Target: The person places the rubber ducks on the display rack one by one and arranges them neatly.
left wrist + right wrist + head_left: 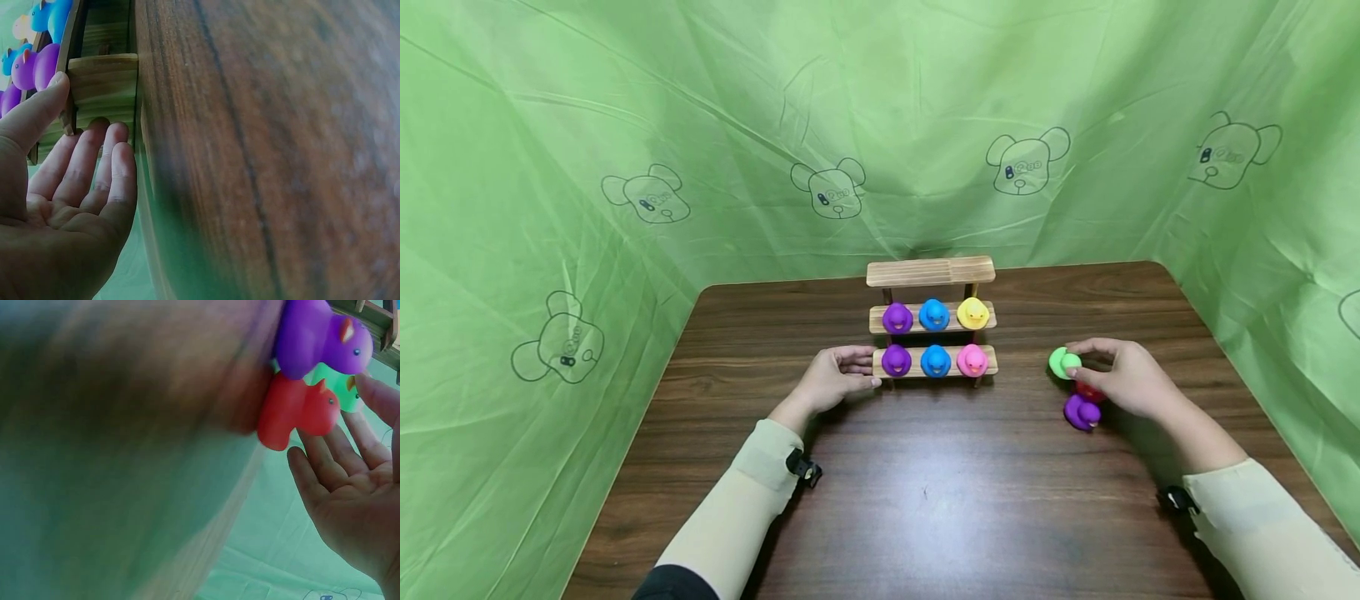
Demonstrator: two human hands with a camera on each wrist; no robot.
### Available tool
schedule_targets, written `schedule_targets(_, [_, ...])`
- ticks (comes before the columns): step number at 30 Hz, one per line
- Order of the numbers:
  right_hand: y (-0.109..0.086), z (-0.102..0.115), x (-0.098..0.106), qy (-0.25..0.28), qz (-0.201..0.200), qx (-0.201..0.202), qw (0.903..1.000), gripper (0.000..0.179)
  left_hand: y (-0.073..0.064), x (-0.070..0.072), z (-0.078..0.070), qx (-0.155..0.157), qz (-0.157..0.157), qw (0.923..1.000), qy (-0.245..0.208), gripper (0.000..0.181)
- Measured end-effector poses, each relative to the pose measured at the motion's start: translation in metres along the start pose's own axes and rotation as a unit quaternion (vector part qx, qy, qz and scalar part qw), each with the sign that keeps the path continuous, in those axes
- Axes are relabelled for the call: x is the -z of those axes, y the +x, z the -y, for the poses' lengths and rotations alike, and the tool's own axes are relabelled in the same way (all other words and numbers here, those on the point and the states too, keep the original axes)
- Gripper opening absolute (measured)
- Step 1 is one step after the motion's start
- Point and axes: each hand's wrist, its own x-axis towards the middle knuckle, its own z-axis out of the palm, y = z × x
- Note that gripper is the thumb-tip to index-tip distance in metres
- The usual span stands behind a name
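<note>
A small three-tier wooden rack (931, 272) stands on the table. Its middle tier holds purple, blue and yellow rubber ducks; purple, blue and pink ducks sit on the lowest. My left hand (835, 382) holds the rack's left end, thumb at the lowest tier's front edge and fingers along the side panel (103, 87). Off to the right, my right hand (1131, 379) pinches a green rubber duck (1063, 363) between thumb and fingers. Beside it are a red duck (294, 415), partly hidden by the hand in the head view, and a purple duck (1082, 412).
The rack's top tier (970, 268) carries no ducks. Green cloth (917, 125) with printed mouse-like faces hangs behind the dark wooden table (925, 492) and along its sides. A dark wrist strap (805, 468) sits on the left sleeve.
</note>
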Motion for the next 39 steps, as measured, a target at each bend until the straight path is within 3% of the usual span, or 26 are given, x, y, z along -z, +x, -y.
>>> schedule_targets(8, [0.007, 0.027, 0.006, 0.015, -0.059, -0.003, 0.9981, 0.039, -0.001, 0.000, 0.000, -0.004, 0.001, 1.0000, -0.005, 0.054])
schedule_targets(20, [0.035, 0.091, 0.016, 0.029, -0.090, 0.062, 0.9936, 0.033, 0.001, 0.001, 0.001, -0.005, 0.001, 1.0000, -0.001, 0.053])
schedule_targets(29, [0.058, 0.135, 0.018, 0.052, -0.077, 0.095, 0.9911, 0.034, -0.001, 0.002, -0.001, -0.004, 0.000, 1.0000, 0.007, 0.053])
schedule_targets(39, [0.087, 0.173, 0.006, 0.074, -0.042, 0.115, 0.9897, 0.034, 0.000, 0.002, -0.001, 0.002, 0.001, 1.0000, 0.005, 0.054])
